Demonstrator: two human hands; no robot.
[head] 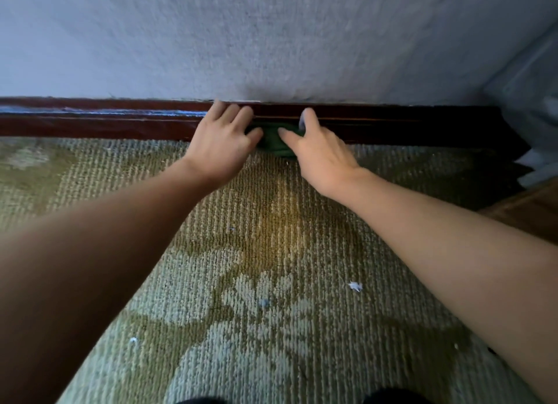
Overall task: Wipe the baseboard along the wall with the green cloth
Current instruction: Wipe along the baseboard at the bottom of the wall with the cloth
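A dark reddish-brown baseboard [99, 122] runs along the foot of a pale textured wall [271, 41]. A dark green cloth [273, 142] is bunched against the baseboard where it meets the carpet, mostly hidden between my hands. My left hand [223, 140] rests with straight fingers on the baseboard's top edge, its thumb touching the cloth's left side. My right hand [320, 149] covers the cloth's right side, thumb and forefinger spread over it against the baseboard.
A green-and-beige patterned carpet [265, 282] with small white scraps [355, 286] covers the floor. Pale fabric [531, 107] hangs at the right, above a wooden surface [531, 210]. The baseboard's left stretch shows a bluish sheen.
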